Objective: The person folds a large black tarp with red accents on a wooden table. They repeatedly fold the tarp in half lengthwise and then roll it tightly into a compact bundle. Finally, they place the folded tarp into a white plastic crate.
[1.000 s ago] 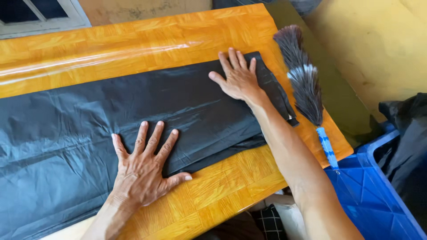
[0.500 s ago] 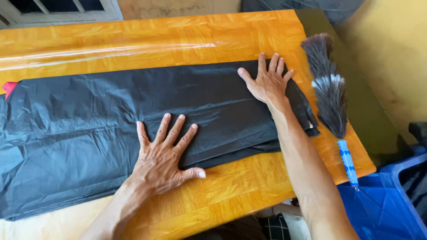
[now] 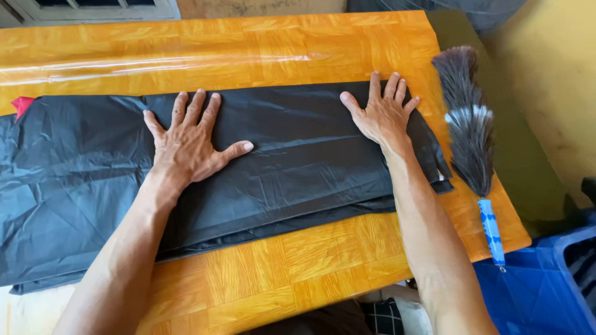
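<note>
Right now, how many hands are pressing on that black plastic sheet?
2. The left hand lies flat near the middle of the black plastic sheet; the right hand lies flat near its right end.

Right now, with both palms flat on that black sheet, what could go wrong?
The feather duster lies right beside the right hand at the table edge; a sideways sweep might knock it off. The black plastic sheet looks slippery on the glossy top and already overhangs the left side, so pressure from the left hand could slide it.
</note>
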